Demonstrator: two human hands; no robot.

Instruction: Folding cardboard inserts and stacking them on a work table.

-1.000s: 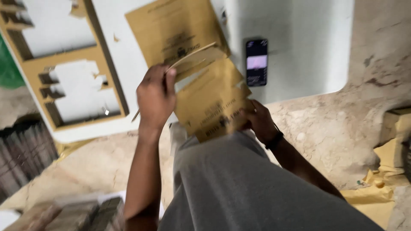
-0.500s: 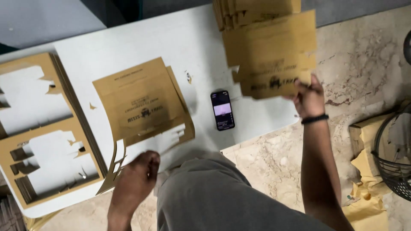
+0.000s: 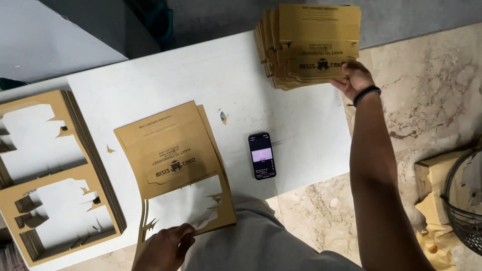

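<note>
My right hand reaches far across the white table and grips the near right corner of a brown die-cut cardboard blank, which lies on top of a stack of several such blanks at the far edge. My left hand rests at the table's near edge with its fingers on the lower edge of a brown punched cardboard sheet. That sheet has one blank still in its upper half and an empty cut-out in its lower half. My right wrist wears a black band.
A black phone with a lit screen lies on the table between my arms. A stack of emptied cardboard frames sits at the table's left. Cardboard scraps and a wire fan guard are on the marbled floor at the right.
The view has tilted toward the table. My right hand carried the punched-out blank to the far stack and set it on top. My left hand dropped to the sheet's near edge.
</note>
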